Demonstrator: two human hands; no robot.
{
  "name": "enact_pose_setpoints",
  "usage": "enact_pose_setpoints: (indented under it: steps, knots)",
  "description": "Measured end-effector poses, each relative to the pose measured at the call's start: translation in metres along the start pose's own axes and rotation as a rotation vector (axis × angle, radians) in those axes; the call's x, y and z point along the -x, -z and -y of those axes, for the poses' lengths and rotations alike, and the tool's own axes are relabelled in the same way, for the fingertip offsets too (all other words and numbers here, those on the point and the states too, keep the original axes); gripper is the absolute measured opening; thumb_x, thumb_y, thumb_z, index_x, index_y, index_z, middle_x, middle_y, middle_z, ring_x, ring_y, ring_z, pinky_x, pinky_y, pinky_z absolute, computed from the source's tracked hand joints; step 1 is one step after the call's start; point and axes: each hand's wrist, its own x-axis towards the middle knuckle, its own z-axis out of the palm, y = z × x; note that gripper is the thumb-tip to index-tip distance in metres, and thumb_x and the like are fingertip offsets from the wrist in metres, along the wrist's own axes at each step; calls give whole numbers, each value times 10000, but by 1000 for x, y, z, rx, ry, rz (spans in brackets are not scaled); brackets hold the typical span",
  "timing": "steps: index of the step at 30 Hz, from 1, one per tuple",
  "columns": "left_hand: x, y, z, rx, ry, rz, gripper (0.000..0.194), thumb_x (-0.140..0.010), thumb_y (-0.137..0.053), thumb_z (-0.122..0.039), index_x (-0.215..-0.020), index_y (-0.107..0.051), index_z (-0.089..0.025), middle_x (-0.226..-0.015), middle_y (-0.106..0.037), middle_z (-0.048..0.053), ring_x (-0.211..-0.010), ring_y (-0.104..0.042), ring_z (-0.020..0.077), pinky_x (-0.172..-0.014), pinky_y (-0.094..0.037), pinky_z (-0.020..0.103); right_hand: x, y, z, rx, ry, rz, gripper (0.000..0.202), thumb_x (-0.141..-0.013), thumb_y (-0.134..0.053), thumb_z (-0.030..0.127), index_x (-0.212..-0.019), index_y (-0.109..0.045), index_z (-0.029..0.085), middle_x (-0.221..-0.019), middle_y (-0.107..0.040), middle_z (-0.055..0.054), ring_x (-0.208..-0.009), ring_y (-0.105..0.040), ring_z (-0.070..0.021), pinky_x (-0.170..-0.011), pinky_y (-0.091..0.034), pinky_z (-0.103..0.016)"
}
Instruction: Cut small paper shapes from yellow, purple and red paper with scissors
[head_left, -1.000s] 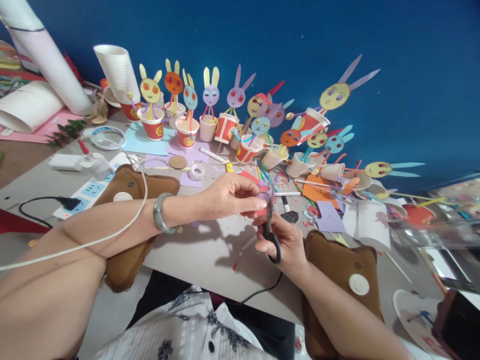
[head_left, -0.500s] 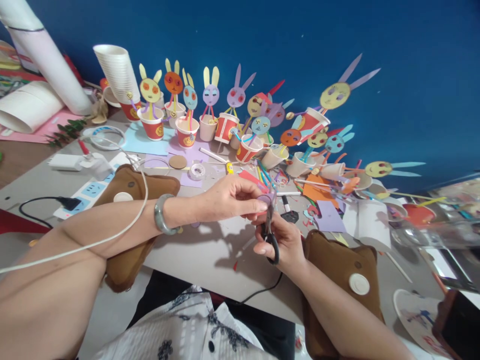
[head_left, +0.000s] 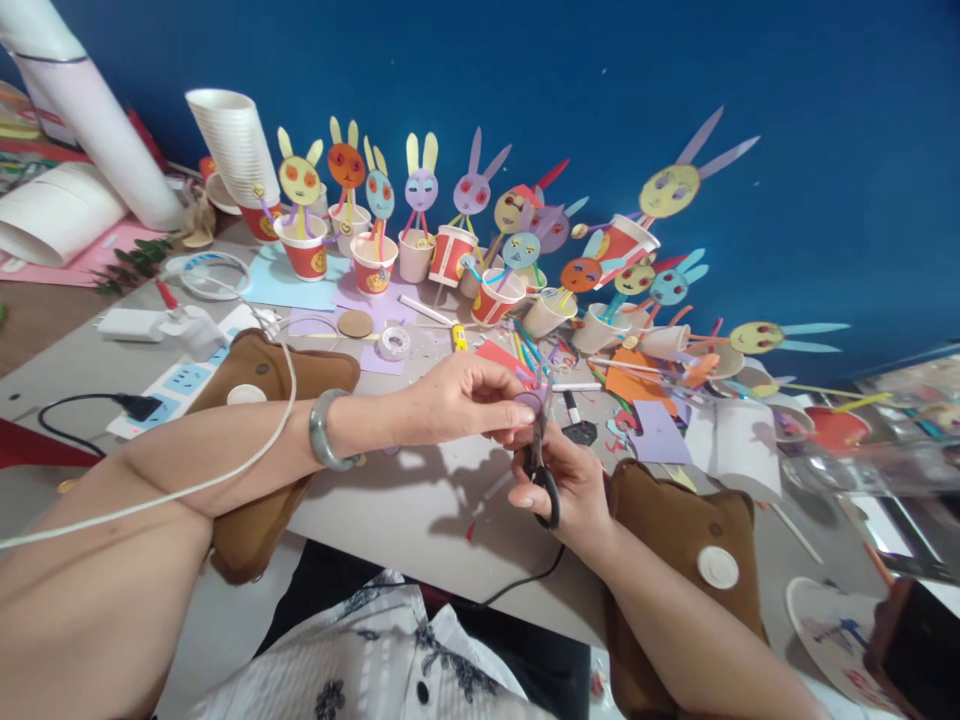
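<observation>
My left hand [head_left: 474, 396] pinches a small piece of purple paper [head_left: 531, 398] between thumb and fingers above the table. My right hand [head_left: 566, 482] is closed around the black handles of a pair of scissors [head_left: 538, 450]. The blades point away from me and meet the purple paper at its right side, close to my left fingertips. How far apart the blades stand is too small to tell. A bit of red paper [head_left: 504, 362] lies just beyond my left hand.
Paper cups with rabbit-faced figures [head_left: 375, 262] line the blue wall. A stack of white cups [head_left: 234, 150] leans at the back left. Brown cushions [head_left: 686, 560] lie by both forearms. A white cable [head_left: 281, 420] crosses my left arm, near a power strip [head_left: 184, 380]. Tape [head_left: 394, 343] lies mid-table.
Almost nothing differs. Both hands keep their place with the scissors at the purple paper; only a very slight shift of the right hand shows.
</observation>
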Motion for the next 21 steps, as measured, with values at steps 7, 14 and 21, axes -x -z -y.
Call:
enact_pose_setpoints:
  steps: [7, 14, 21]
  knots:
    - [0, 1, -1, -19, -9, 3, 176, -830, -681, -231, -698, -650, -119, -625, -635, 7, -579, -569, 59, -562, -482, 172, 0, 0, 2, 36, 23, -15, 603, -711, -685, 804, -852, -667, 218, -528, -590, 12, -522, -493, -147, -518, -375, -285]
    - [0, 0, -2, -25, -22, 0, 169, -838, -683, -227, -710, -652, -120, -631, -640, 10, -588, -586, 67, -573, -500, 179, 2, 1, 3, 21, 12, -21, 617, -699, -679, 819, -829, -650, 216, -546, -557, 25, -499, -498, -138, -519, -388, -288]
    - [0, 0, -5, -58, -42, 3, 181, -836, -676, -209, -686, -631, -118, -623, -631, 12, -574, -580, 65, -565, -490, 178, 1, 1, 3, 5, 18, -14, 585, -704, -712, 781, -841, -644, 215, -526, -555, 39, -452, -460, -117, -517, -385, -285]
